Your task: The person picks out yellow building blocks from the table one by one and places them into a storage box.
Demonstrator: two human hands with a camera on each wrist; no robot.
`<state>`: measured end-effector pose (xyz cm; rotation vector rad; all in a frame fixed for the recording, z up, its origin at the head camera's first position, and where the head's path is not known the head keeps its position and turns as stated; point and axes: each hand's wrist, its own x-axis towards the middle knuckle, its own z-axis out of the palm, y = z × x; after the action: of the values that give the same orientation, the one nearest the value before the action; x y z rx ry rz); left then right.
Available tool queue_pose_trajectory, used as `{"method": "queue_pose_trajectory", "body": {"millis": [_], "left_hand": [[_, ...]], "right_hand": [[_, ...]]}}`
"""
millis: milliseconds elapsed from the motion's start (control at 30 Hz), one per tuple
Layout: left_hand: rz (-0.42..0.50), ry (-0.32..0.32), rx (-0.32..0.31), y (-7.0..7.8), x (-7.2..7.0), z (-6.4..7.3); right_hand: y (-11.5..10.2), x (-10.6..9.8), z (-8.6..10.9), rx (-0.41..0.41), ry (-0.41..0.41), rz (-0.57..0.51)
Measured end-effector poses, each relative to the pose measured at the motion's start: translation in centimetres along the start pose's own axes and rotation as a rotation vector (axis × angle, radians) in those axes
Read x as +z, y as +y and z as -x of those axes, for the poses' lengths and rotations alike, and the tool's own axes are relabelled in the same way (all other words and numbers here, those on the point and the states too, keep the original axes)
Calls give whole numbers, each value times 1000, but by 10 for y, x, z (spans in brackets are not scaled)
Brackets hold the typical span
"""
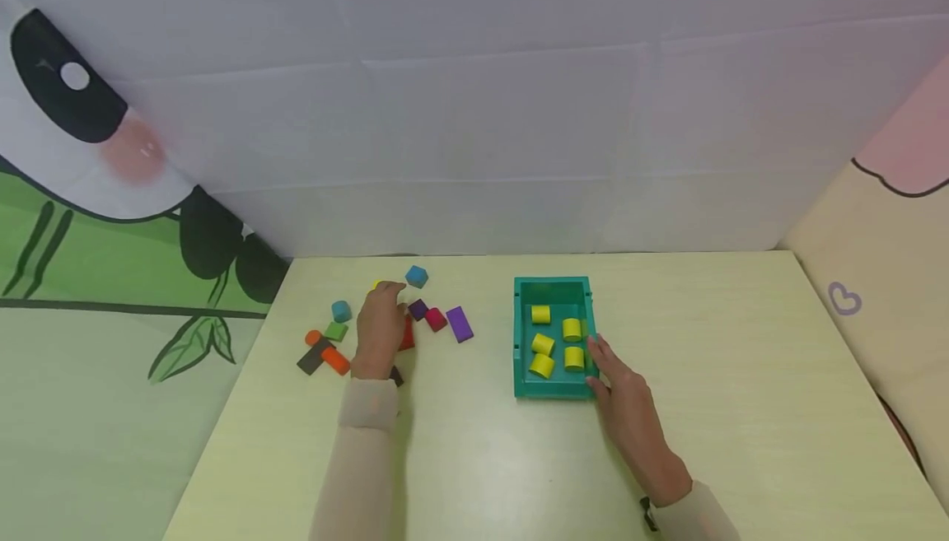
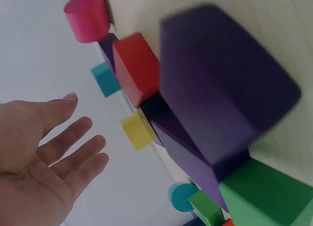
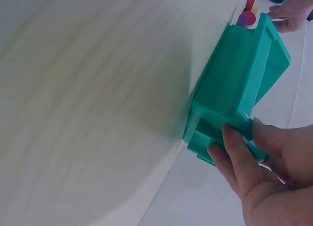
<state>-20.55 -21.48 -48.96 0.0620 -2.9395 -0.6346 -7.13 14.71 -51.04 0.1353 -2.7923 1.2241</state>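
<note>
In the head view my left hand [image 1: 381, 328] hovers over a scatter of coloured blocks. The left wrist view shows that hand [image 2: 54, 157] with fingers loosely extended and nothing held. A yellow block [image 2: 136, 131] is just beyond its fingertips; in the head view the hand mostly hides it. Red [image 2: 136, 67], dark purple [image 2: 215, 69] and green [image 2: 269, 194] blocks lie close by. My right hand [image 1: 632, 416] holds the right side of a teal bin [image 1: 552, 389], thumb and fingers at its rim. Several yellow cylinders [image 1: 543, 344] lie inside the bin.
Left of my left hand are a blue block [image 1: 341, 311], an orange block [image 1: 336, 361] and a dark block [image 1: 312, 358]. A purple block [image 1: 460, 324] and a crimson block [image 1: 436, 319] lie towards the bin. A pale cloth wall [image 1: 504, 129] stands behind the table.
</note>
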Motion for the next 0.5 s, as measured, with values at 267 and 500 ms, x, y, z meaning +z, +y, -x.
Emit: {"method": "queue_pose_trajectory", "body": {"millis": [267,500], "left_hand": [[-19,-33,-38,-13,1,-10],[-73,-68,-55,-20,-3,-20]], "right_hand": [[0,1,0,5,-1,12],[0,2,0,15,-6,22]]}}
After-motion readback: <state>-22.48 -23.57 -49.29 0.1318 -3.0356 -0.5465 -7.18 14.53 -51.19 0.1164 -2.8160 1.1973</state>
